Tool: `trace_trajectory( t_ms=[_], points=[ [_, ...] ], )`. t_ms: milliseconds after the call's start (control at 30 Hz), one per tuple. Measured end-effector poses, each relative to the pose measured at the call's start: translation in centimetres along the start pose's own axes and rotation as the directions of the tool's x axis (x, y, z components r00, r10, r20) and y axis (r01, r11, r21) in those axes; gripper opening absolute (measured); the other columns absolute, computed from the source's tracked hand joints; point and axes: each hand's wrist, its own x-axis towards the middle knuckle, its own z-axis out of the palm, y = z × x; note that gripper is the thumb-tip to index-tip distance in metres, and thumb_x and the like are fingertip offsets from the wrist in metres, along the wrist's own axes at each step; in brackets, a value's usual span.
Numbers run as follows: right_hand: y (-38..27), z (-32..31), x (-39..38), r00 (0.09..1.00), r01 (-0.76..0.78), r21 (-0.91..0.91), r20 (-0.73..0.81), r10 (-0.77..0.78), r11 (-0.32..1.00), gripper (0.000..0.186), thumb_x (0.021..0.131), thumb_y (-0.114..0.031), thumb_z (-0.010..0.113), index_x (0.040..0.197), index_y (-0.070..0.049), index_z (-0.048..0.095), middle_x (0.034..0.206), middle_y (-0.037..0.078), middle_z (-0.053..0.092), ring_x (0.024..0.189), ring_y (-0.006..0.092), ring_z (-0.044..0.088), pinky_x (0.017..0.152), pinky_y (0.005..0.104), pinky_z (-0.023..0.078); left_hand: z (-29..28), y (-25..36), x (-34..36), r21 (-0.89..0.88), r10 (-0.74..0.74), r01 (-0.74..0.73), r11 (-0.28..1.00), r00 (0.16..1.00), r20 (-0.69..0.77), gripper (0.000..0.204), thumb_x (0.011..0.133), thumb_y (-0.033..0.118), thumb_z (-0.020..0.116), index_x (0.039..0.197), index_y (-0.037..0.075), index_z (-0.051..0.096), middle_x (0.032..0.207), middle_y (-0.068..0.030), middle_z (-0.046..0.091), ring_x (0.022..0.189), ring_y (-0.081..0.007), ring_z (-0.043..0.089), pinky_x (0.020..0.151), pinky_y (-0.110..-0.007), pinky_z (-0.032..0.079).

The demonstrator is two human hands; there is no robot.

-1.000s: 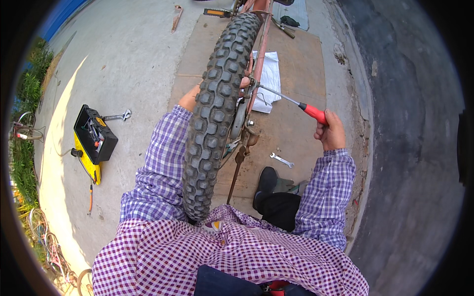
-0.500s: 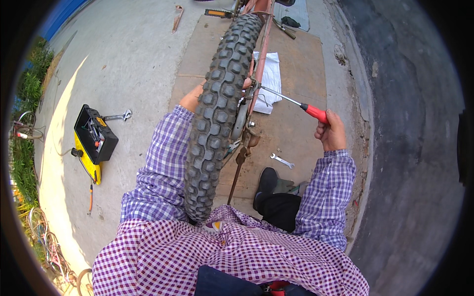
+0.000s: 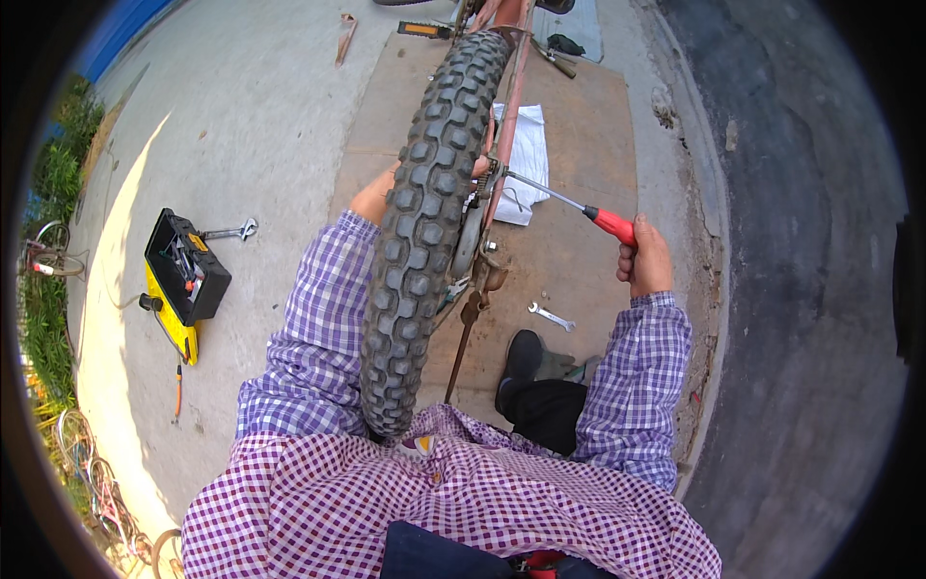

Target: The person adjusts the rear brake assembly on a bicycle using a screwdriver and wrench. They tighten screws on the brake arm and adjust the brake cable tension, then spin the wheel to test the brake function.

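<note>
Single head-worn fisheye view, steeply downward, close above a knobby bicycle tyre [image 3: 424, 222] and pavement [image 3: 251, 125]

Open toolbox [image 3: 185, 273], loose wrench [image 3: 551, 316], white cloth [image 3: 524, 159].

Purple-checked sleeves [image 3: 318, 318], black knobbly tyre [image 3: 429, 222], red-handled screwdriver [image 3: 613, 225], seemingly yellow-and-black toolbox [image 3: 183, 280].
</note>
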Motion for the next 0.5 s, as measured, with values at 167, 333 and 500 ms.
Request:
trace_trajectory(
  t_ms=[167, 333, 500],
  points=[
    [-0.1, 1.0, -0.5, 0.981, 0.193, 0.299, -0.038, -0.191, 0.935, 0.036, 0.1, -0.038, 0.059, 0.113, -0.005, 0.056, 0.083, 0.006, 0.058, 0.07, 0.0158, 0.058, 0.062, 0.0299, 0.052, -0.1, -0.1, 0.3, 0.007, 0.004, -0.005, 1.0, 1.0, 0.007, 0.045, 0.085, 0.01, 0.077, 0.127, 0.008, 0.063, 0.113, -0.0069, 0.064, 0.099, -0.0162, 0.063, 0.08, -0.035, 0.054],
    [-0.9, 1.4, -1.3, 0.984, 0.17, 0.329, -0.004, -0.179, 0.929, 0.036, 0.101, -0.04, 0.057, 0.111, -0.005, 0.054, 0.079, 0.005, 0.056, 0.066, 0.0152, 0.056, 0.06, 0.0311, 0.051, 0.0, -0.1, 0.3, 0.004, 0.005, -0.005, 1.0, 1.0, 0.013, 0.045, 0.085, 0.009, 0.077, 0.127, 0.008, 0.063, 0.113, -0.0073, 0.064, 0.098, -0.0165, 0.063, 0.079, -0.035, 0.054],
    [-0.8, 1.3, -1.3, 0.999, 0.046, 0.192, -0.015, -0.044, 0.98, 0.037, 0.102, -0.046, 0.055, 0.101, -0.009, 0.053, 0.072, 0.003, 0.052, 0.057, 0.0133, 0.05, 0.05, 0.0304, 0.043, 0.0, 0.1, 0.0, -0.001, 0.008, -0.008, 1.0, 1.0, 0.016, 0.044, 0.084, 0.009, 0.078, 0.126, 0.008, 0.063, 0.112, -0.0077, 0.064, 0.098, -0.0168, 0.063, 0.079, -0.036, 0.054]
  ],
)
